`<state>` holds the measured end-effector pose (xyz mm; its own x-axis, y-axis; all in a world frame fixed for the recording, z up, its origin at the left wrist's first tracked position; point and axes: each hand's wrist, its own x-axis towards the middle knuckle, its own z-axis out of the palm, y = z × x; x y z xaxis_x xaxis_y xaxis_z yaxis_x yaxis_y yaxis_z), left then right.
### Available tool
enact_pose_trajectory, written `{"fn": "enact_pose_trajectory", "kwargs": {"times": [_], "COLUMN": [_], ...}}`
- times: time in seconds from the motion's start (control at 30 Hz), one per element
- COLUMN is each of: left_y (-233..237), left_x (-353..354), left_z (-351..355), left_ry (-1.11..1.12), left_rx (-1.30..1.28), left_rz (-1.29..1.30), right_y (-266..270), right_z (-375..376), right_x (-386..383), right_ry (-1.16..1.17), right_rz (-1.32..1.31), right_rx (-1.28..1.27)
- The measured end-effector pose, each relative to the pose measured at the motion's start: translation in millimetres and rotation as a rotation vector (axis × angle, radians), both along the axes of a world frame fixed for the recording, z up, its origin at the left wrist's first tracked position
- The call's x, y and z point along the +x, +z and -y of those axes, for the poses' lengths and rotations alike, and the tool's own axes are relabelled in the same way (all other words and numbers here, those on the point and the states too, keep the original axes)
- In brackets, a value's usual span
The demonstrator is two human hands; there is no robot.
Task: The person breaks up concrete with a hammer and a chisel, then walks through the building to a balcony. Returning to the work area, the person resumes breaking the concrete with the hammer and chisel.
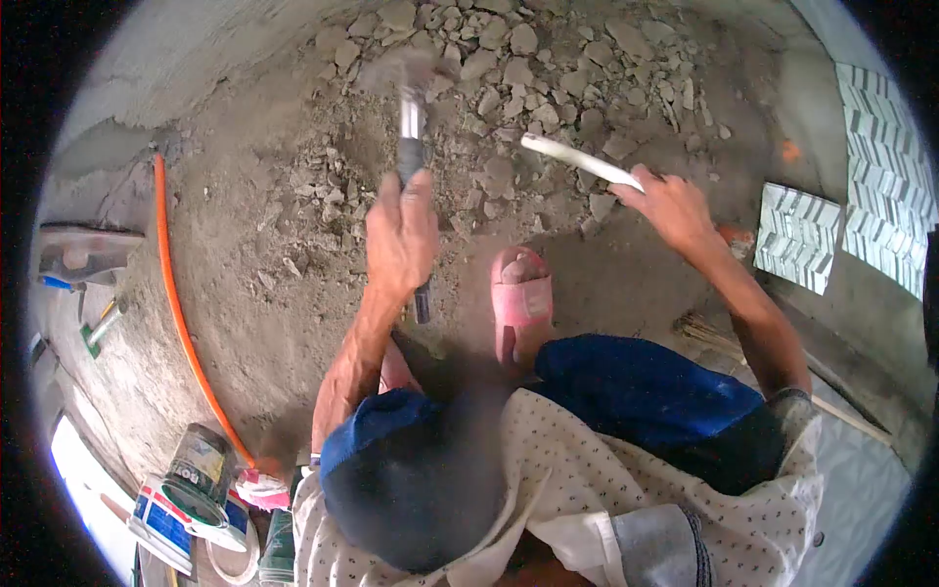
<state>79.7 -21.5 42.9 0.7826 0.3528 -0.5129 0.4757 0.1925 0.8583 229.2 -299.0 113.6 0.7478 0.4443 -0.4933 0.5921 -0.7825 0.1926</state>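
My left hand [401,235] is wrapped round the dark grip of a hammer [411,157]. Its shiny shaft points away from me, and the head is blurred over the rubble. In my right hand [673,210] is a white, rod-like piece [577,159], its far end angled left towards the hammer; I cannot make out its exact kind. The two do not touch. Broken chunks of mortar or plaster [518,73] lie on the dusty floor beneath and beyond both hands.
An orange hose [176,303] runs along the left. Beyond it lie a trowel-like tool [88,254] and a green-ended tool [101,328]. Buckets [196,470] stand at lower left. Patterned tiles [797,235] lean at right. My foot in a pink sandal [523,303] is close to the rubble.
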Motion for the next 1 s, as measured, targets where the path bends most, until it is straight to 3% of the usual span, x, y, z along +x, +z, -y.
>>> {"fn": "enact_pose_trajectory", "kwargs": {"times": [0.2,0.23,0.3,0.37,0.47,0.6,0.67,0.7,0.8,0.9,1.0], "left_y": [26,14,-5,-17,-4,-5,9,1,-52,-67,-43], "left_x": [1,-4,-14,-19,-14,-9,-6,-9,-19,-33,-22], "left_z": [8,14,39,46,46,35,27,26,59,71,40], "left_ry": [0.344,0.258,0.082,-0.479,-0.491,-0.078,0.119,0.124,-0.004,-0.288,-0.310], "left_rx": [0.056,0.145,0.401,0.438,0.303,0.231,-0.014,-0.040,0.607,0.610,0.427], "left_rz": [0.311,0.358,0.151,0.018,-0.007,0.039,0.181,0.182,0.225,0.185,0.050], "right_y": [-12,-14,-17,-12,-8,-9,8,13,8,-8,-8], "right_z": [15,15,15,9,6,11,-3,-8,-8,9,5], "right_x": [-9,-9,-12,-16,-18,-16,-14,-12,-9,-8,-9], "right_ry": [0.156,0.158,0.166,0.176,0.160,0.041,-0.050,-0.069,0.037,0.161,0.143], "right_rz": [0.099,0.109,0.128,0.119,0.104,-0.004,-0.130,-0.157,-0.046,0.065,0.051], "right_rx": [0.016,0.015,0.016,-0.006,0.008,0.084,-0.063,-0.077,0.043,0.159,0.113]}}
